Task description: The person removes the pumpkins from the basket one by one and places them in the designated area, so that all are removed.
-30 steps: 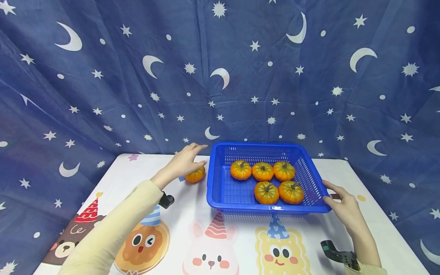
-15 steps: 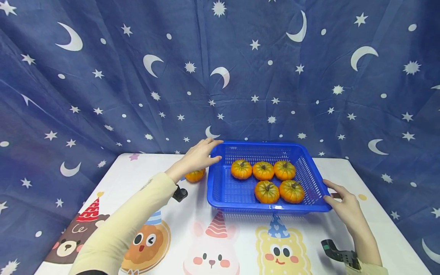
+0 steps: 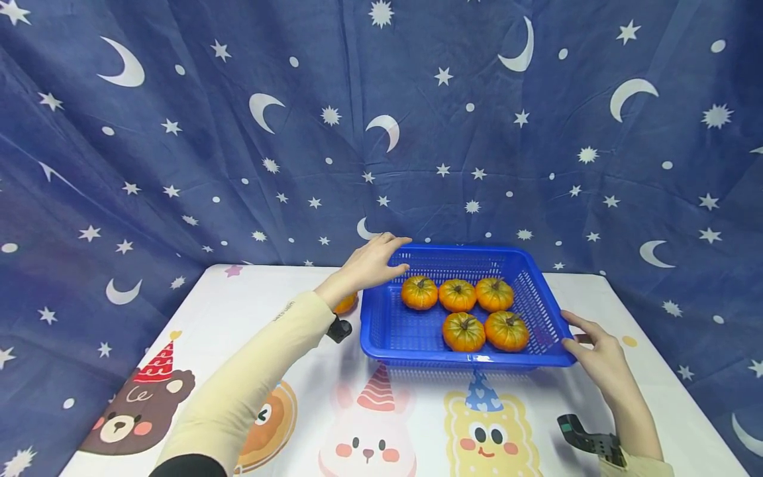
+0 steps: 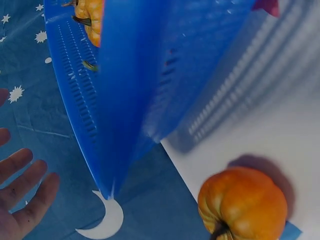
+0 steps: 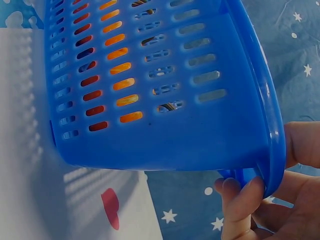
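A blue plastic basket (image 3: 411, 356) with slotted walls holds several small orange pumpkins (image 3: 463, 332). My right hand (image 3: 599, 354) grips its right rim near the front corner; the right wrist view shows fingers (image 5: 244, 202) curled under the rim (image 5: 272, 132) and the thumb over it. Above the basket's back left corner is my left hand (image 3: 374, 262), fingers spread and nothing in them. Another pumpkin (image 4: 242, 205) lies on the table outside the basket, to its left. In the head view my left wrist mostly covers that pumpkin.
The white table cover (image 3: 262, 295) bears printed cartoon animals and party hats. Right behind the table hangs a dark blue curtain (image 3: 286, 159) with moons and stars. A black wrist camera (image 3: 340, 329) sits under my left wrist, another black mount (image 3: 587, 440) on my right.
My left hand has moved right, from over the loose pumpkin to above the basket's left side, still with nothing held. The right hand and basket stay in place.
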`<action>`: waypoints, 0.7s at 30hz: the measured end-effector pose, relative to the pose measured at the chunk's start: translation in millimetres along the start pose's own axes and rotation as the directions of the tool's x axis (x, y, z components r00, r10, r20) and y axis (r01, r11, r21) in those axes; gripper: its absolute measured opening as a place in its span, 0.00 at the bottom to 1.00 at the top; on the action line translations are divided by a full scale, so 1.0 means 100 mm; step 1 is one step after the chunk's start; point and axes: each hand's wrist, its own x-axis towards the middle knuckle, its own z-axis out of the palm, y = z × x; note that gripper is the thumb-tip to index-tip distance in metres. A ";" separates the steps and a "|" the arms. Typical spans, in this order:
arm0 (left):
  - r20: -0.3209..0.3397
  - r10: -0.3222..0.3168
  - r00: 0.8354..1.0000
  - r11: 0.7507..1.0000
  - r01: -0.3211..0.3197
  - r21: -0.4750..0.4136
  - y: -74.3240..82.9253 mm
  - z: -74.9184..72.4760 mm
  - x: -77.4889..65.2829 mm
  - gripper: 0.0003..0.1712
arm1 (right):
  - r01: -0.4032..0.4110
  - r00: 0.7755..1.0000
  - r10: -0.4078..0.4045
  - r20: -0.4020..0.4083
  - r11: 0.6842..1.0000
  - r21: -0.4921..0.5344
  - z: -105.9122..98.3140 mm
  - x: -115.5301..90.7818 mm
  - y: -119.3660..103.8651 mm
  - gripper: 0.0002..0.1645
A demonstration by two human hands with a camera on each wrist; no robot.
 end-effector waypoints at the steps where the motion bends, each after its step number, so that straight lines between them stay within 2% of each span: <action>1: 0.003 -0.002 1.000 1.000 0.002 -0.002 0.02 0.01 0.02 0.32 | 0.000 1.000 0.000 0.000 1.000 -0.001 0.00 0.00 0.00 0.33; 14: 0.018 -0.036 0.999 0.998 0.037 -0.054 0.19 0.14 0.25 0.32 | -0.014 1.000 0.015 -0.008 1.000 0.003 0.01 -0.02 -0.03 0.33; 21: 0.023 -0.068 0.997 0.992 0.070 -0.108 0.24 0.22 0.32 0.33 | -0.007 1.000 0.007 -0.011 1.000 -0.012 0.00 -0.01 -0.04 0.33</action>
